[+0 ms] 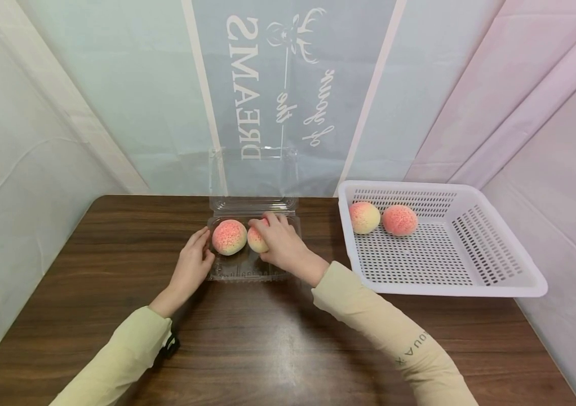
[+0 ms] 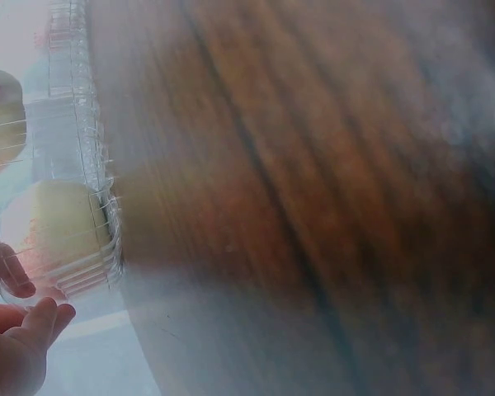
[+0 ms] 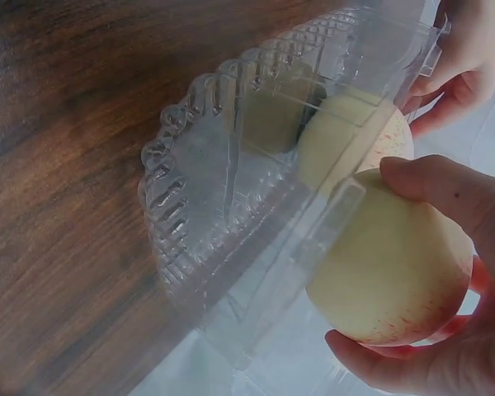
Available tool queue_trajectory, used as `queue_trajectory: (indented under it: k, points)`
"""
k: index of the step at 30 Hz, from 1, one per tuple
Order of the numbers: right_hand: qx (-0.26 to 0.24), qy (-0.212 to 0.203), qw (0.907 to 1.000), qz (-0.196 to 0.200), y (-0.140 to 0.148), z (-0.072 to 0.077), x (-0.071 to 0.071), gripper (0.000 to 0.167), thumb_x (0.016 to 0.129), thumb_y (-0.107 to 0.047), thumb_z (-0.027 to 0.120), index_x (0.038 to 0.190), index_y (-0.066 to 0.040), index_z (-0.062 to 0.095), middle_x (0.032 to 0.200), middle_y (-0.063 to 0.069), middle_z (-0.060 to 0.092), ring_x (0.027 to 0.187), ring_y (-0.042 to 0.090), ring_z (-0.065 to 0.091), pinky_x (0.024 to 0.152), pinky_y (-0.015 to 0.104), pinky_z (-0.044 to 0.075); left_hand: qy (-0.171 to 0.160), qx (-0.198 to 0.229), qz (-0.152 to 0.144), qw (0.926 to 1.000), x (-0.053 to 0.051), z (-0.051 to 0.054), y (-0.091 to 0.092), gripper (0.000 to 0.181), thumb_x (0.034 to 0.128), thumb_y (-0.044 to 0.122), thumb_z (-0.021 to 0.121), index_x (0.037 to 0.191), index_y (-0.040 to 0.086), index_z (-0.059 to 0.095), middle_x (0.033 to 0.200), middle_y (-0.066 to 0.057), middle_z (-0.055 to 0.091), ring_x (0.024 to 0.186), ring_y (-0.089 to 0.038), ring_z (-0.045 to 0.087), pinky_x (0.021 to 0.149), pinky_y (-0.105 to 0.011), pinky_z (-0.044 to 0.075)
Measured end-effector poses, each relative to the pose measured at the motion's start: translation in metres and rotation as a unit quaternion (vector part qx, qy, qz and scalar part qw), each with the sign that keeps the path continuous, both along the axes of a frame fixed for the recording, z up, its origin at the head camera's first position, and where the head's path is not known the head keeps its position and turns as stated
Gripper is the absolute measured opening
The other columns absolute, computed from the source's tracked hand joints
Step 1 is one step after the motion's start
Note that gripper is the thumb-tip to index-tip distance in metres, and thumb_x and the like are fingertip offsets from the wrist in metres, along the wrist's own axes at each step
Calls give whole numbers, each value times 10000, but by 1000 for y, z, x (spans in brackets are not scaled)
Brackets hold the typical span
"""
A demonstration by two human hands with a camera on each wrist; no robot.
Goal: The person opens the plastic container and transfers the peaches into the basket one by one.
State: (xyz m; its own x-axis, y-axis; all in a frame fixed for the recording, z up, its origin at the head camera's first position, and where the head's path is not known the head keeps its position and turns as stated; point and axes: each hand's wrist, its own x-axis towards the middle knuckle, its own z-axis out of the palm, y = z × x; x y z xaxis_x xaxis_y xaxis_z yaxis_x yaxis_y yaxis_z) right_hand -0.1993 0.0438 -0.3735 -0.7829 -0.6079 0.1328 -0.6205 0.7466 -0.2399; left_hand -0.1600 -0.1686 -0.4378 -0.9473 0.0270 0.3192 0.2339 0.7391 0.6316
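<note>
A clear plastic clamshell box point(image 1: 227, 270) stands on the table with its lid point(image 1: 252, 175) raised at the back. One pink and pale-yellow peach point(image 1: 229, 237) sits in its left half. My right hand point(image 1: 284, 243) grips a second peach point(image 3: 388, 264) over the right half, thumb and fingers spread round it; in the head view the hand partly hides this peach. At the box's left edge, my left hand point(image 1: 193, 266) holds the rim with thumb and fingertips. The left wrist view shows these fingers point(image 2: 35, 330) by the box corner.
A white perforated basket point(image 1: 491, 287) stands on the right of the brown wooden table point(image 1: 247, 338). Inside it, two peaches lie near the left end: a yellowish one point(image 1: 365, 218) and a pinker one point(image 1: 400, 220). A printed curtain point(image 1: 288, 101) hangs behind the table.
</note>
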Motion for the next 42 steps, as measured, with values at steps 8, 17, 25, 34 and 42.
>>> queue_trajectory:
  k: [8, 17, 25, 34, 42]
  points:
    - [151, 220, 9996, 60, 0, 3, 1, 663, 664, -159, 787, 1262, -171, 502, 1228, 129, 432, 1060, 317, 412, 715, 415, 462, -23, -4, -7, 10000, 0, 0, 0, 456, 809, -101, 476, 1255, -179, 418, 1343, -264, 383, 1082, -347, 520, 815, -405, 503]
    - [264, 507, 9983, 137, 0, 6, 2, 672, 641, -168, 806, 1246, -181, 513, 1225, 133, 434, 1077, 329, 418, 720, 441, 472, 3, -5, -8, 10000, -1, 0, 0, 458, 804, -103, 484, 1251, -180, 422, 1338, -263, 389, 1079, -344, 522, 815, -402, 503]
    - [306, 667, 9971, 225, 1, 10, 4, 694, 622, -183, 833, 1242, -177, 521, 1236, 135, 434, 1074, 321, 414, 721, 456, 480, 14, 0, -22, 10000, 0, 0, 0, 451, 806, -102, 483, 1246, -184, 426, 1334, -269, 391, 1093, -349, 514, 829, -409, 499]
    - [383, 912, 9946, 300, 4, 15, 5, 687, 626, -179, 825, 1245, -182, 526, 1221, 137, 442, 1069, 322, 427, 717, 446, 483, 54, 43, -26, 10000, 0, 0, 0, 448, 801, -102, 477, 1238, -189, 431, 1330, -268, 397, 1094, -348, 515, 838, -407, 496]
    - [381, 1034, 9934, 334, 5, 20, 5, 673, 628, -155, 810, 1238, -189, 527, 1239, 144, 444, 1080, 329, 433, 750, 452, 482, 60, 7, -6, 10000, 0, 0, 0, 445, 806, -99, 475, 1241, -184, 431, 1330, -267, 398, 1082, -351, 520, 826, -413, 499]
